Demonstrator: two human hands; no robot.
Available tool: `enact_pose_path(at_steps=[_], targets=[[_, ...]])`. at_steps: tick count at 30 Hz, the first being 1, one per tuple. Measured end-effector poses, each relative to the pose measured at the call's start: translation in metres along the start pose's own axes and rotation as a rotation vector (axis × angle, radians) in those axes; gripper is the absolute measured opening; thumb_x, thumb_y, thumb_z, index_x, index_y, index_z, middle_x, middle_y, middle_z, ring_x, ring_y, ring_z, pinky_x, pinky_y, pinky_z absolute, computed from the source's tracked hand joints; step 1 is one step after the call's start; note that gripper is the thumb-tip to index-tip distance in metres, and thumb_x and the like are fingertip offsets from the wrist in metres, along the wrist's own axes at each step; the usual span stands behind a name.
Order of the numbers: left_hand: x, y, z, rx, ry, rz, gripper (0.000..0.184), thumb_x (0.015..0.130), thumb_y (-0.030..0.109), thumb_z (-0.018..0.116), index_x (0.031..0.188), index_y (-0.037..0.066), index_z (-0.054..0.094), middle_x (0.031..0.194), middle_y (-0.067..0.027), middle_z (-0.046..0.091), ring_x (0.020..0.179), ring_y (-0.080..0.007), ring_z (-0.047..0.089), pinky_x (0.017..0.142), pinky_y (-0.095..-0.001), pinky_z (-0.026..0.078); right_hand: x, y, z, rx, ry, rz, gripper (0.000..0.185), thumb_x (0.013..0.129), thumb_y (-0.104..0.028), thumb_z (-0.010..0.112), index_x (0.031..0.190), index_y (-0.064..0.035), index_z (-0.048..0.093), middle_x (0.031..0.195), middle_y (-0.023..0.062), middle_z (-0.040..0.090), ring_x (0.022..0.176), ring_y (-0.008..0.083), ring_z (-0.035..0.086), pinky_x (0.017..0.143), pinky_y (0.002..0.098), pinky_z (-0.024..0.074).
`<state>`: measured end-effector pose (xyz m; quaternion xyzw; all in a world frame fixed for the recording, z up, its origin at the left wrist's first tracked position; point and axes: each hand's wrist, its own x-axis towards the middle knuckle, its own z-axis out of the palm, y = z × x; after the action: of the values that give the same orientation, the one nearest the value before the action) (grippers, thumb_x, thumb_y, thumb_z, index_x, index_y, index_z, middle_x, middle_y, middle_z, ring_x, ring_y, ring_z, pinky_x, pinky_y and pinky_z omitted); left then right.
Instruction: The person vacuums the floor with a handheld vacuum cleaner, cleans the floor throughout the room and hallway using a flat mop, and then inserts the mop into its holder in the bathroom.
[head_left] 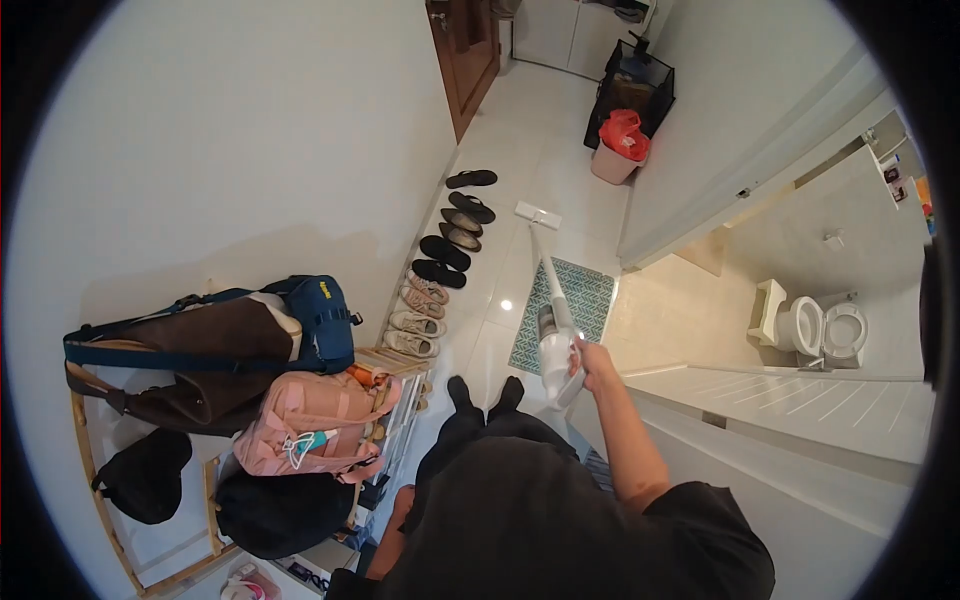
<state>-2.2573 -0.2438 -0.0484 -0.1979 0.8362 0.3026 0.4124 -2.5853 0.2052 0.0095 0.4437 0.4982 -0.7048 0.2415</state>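
Note:
My right hand is closed around the handle of a white cordless stick vacuum. Its tube reaches forward over a teal patterned mat. The flat floor head rests on the pale tiles beyond the mat, to the right of the row of shoes. Part of my left arm shows beside my dark shirt, but the hand itself is hidden.
Several shoes and slippers line the left wall. A rack holds a pink bag and a blue backpack. Ahead right stand a pink bin and black basket. A doorway on the right shows a toilet.

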Motion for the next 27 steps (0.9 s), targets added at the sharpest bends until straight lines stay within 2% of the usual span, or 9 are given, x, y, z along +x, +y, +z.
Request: enact_pose_path(at_steps=[4,6,11,13,14,16,18,20,27], targets=[[0.055,0.014,-0.011,0.094,0.046,0.094,0.041,0.082,0.037,0.055,0.091,-0.001,0.068,0.094,-0.0279,0.064,0.092,-0.0415,0.062,0.082,-0.0445,0.049,-0.004,-0.007,-0.003,0.118,0.027,0.072,0.025,0.095,-0.028,0.053,0.084,-0.0056,0.054,0.056,-0.0002,0.047,0.041,0.0100,0.041,0.039,0.0264,0.0377],[0.061,0.049,-0.031,0.016,0.108,-0.138,0.044,0.080,0.040,0.057,0.092,-0.001,0.068,0.096,-0.0265,0.065,0.096,-0.0394,0.063,0.085,-0.0426,0.048,0.024,-0.019,-0.009,0.154,0.044,0.068,0.025,0.094,-0.027,0.053,0.085,-0.0042,0.054,0.056,0.0013,0.047,0.042,0.0115,0.041,0.040,0.0288,0.0379],[0.081,0.096,-0.070,-0.032,0.073,-0.160,0.044,0.078,0.041,0.061,0.094,0.000,0.068,0.096,-0.0245,0.066,0.097,-0.0374,0.063,0.085,-0.0397,0.048,0.080,-0.085,-0.005,0.027,0.009,-0.002,0.026,0.094,-0.026,0.052,0.082,-0.0028,0.053,0.056,0.0035,0.046,0.043,0.0143,0.042,0.039,0.0323,0.0371],[0.082,0.097,-0.071,0.026,0.074,-0.165,0.043,0.079,0.040,0.062,0.094,0.000,0.068,0.094,-0.0237,0.067,0.095,-0.0367,0.064,0.083,-0.0392,0.048,0.089,-0.103,-0.009,-0.410,0.020,-0.134,0.030,0.093,-0.028,0.054,0.079,-0.0022,0.055,0.053,0.0044,0.048,0.043,0.0162,0.046,0.040,0.0330,0.0408],[0.088,0.093,-0.070,-0.063,0.107,-0.173,0.043,0.079,0.039,0.061,0.094,0.000,0.068,0.093,-0.0231,0.067,0.093,-0.0361,0.064,0.082,-0.0391,0.049,0.091,-0.108,-0.017,-0.419,0.021,-0.129,0.030,0.093,-0.028,0.054,0.079,-0.0022,0.055,0.053,0.0044,0.048,0.043,0.0162,0.046,0.040,0.0330,0.0408],[0.091,0.098,-0.069,-0.178,0.145,-0.194,0.042,0.080,0.039,0.061,0.094,0.000,0.068,0.091,-0.0226,0.067,0.091,-0.0356,0.065,0.081,-0.0391,0.049,0.095,-0.125,-0.021,-1.132,0.142,-0.364,0.035,0.090,-0.029,0.056,0.079,0.0033,0.061,0.062,0.0160,0.060,0.054,0.0278,0.060,0.049,0.0412,0.0477],[0.079,0.100,-0.065,-0.345,0.154,-0.216,0.042,0.081,0.039,0.060,0.094,0.000,0.068,0.090,-0.0212,0.068,0.090,-0.0343,0.065,0.081,-0.0394,0.049,0.037,-0.144,-0.021,-1.378,0.228,-0.585,0.037,0.087,-0.031,0.059,0.085,0.0061,0.066,0.080,0.0252,0.066,0.073,0.0364,0.066,0.065,0.0453,0.0510],[0.077,0.086,-0.051,-0.323,0.164,-0.243,0.043,0.082,0.039,0.059,0.095,-0.001,0.068,0.092,-0.0210,0.068,0.091,-0.0343,0.065,0.082,-0.0391,0.049,0.016,-0.166,-0.037,-1.614,0.243,-0.431,0.039,0.084,-0.030,0.061,0.095,0.0062,0.066,0.091,0.0282,0.065,0.086,0.0398,0.065,0.075,0.0444,0.0500],[0.062,0.061,-0.025,-0.318,0.073,-0.343,0.045,0.081,0.039,0.058,0.092,-0.004,0.068,0.087,-0.0216,0.068,0.085,-0.0345,0.066,0.079,-0.0399,0.049,-0.078,-0.238,-0.029,-2.033,0.057,-0.468,0.036,0.082,-0.030,0.062,0.095,0.0027,0.065,0.089,0.0258,0.066,0.087,0.0407,0.063,0.077,0.0459,0.0496]])
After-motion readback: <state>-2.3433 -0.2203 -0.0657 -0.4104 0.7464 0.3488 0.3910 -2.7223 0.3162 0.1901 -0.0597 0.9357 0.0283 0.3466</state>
